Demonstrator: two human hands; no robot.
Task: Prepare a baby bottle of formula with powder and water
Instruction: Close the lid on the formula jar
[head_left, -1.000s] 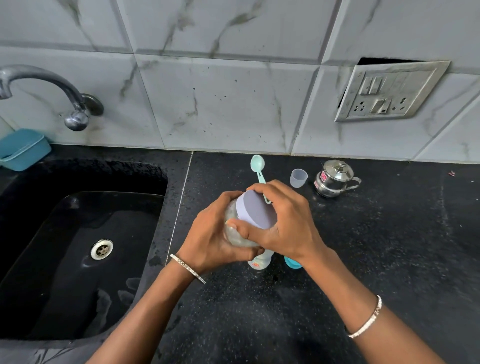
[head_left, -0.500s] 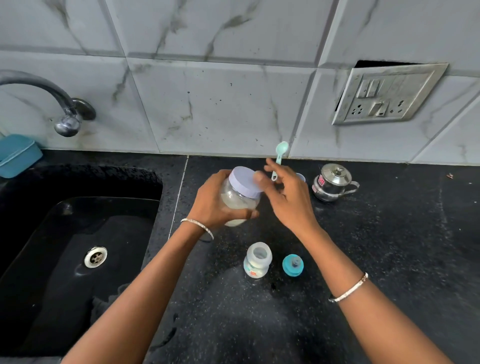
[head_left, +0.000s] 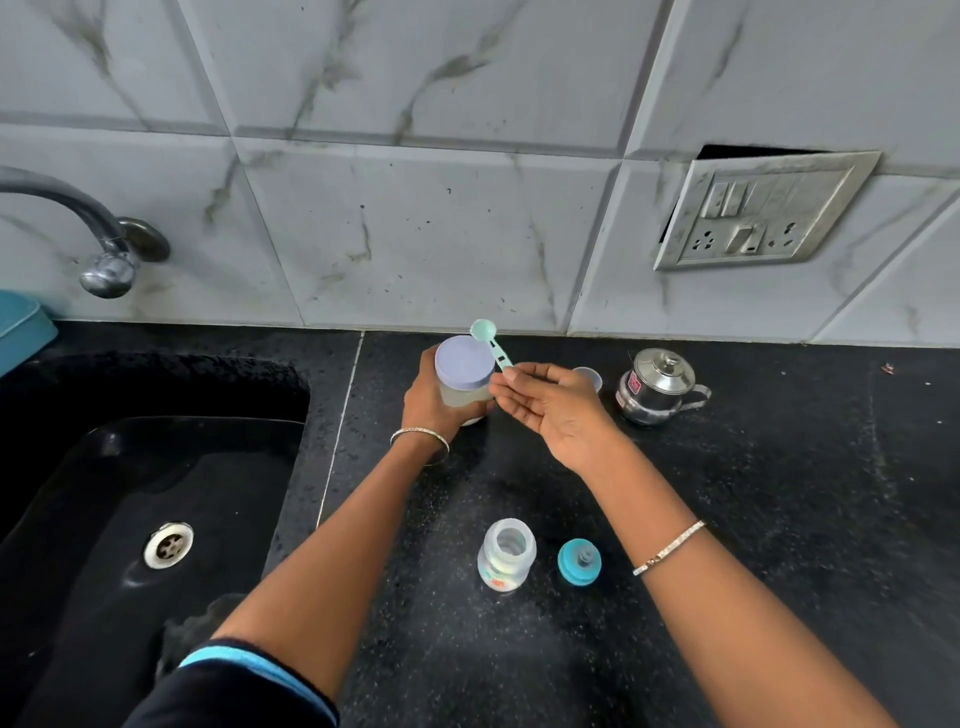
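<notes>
From the head camera we look down on a black speckled stone counter (head_left: 727, 519) that runs to a wall of grey-veined marble tiles (head_left: 415, 208). A black sink (head_left: 130, 493) is sunk into the counter on our left, with a steel drain (head_left: 168, 544) in its floor and a curved steel tap (head_left: 101, 244) coming out of the wall above it. A teal tub (head_left: 23, 327) shows at the left edge. On the wall to the right we see a steel switch and socket plate (head_left: 763, 210), tilted away from a dark gap behind it.

Our left hand (head_left: 428, 400) is wrapped around a powder jar (head_left: 464, 382) with a lilac lid, at the back of the counter; we cannot tell whether the jar touches it. Our right hand (head_left: 556, 410) is half open, pinching the handle of a mint scoop (head_left: 491, 345) between thumb and fingertips, its bowl raised just behind the jar.

The baby bottle (head_left: 506, 556) stands open and upright near us between our forearms, its teal teat cap (head_left: 579, 561) just beside it. A small steel lidded pot (head_left: 657, 384) and a clear cup (head_left: 592, 376) sit by the right hand.
</notes>
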